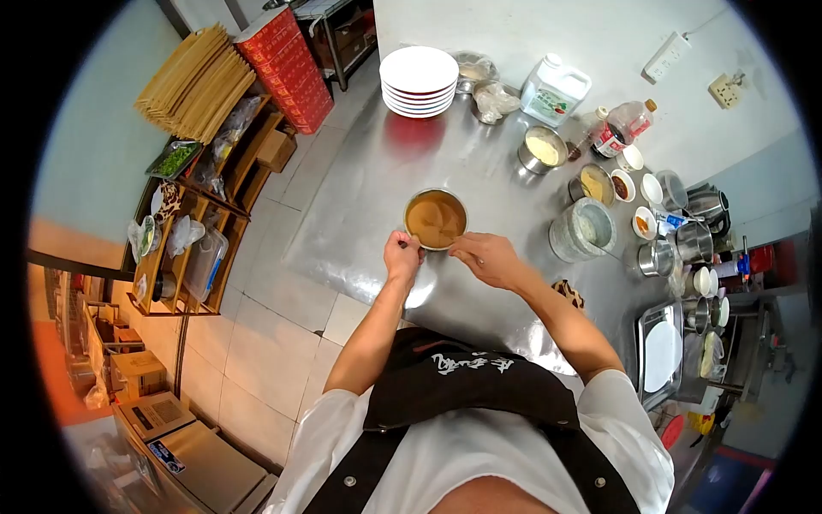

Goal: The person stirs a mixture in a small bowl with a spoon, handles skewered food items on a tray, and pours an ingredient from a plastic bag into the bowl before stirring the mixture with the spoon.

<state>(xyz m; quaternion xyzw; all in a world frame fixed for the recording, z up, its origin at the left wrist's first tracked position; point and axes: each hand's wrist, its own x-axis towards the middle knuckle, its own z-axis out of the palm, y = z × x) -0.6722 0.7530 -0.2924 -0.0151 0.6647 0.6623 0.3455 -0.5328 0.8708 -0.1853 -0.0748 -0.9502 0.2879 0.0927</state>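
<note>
A round metal bowl [407,204] of smooth light-brown sauce [432,216] rests on the steel table in front of me. Curved ridges mark the sauce's surface. My left hand [402,255] is closed at the bowl's near left edge, gripping it there. At the near right edge is my right hand [486,259], its fingers pinched together over the rim. Whatever those fingers hold is too hidden to name.
White plates [419,70] are stacked at the table's far left. A stone mortar [582,230], a pot of pale powder [542,149], a white jug [555,90], sauce bottles [623,128] and small bowls crowd the right. A wooden shelf [244,171] stands left, past the floor.
</note>
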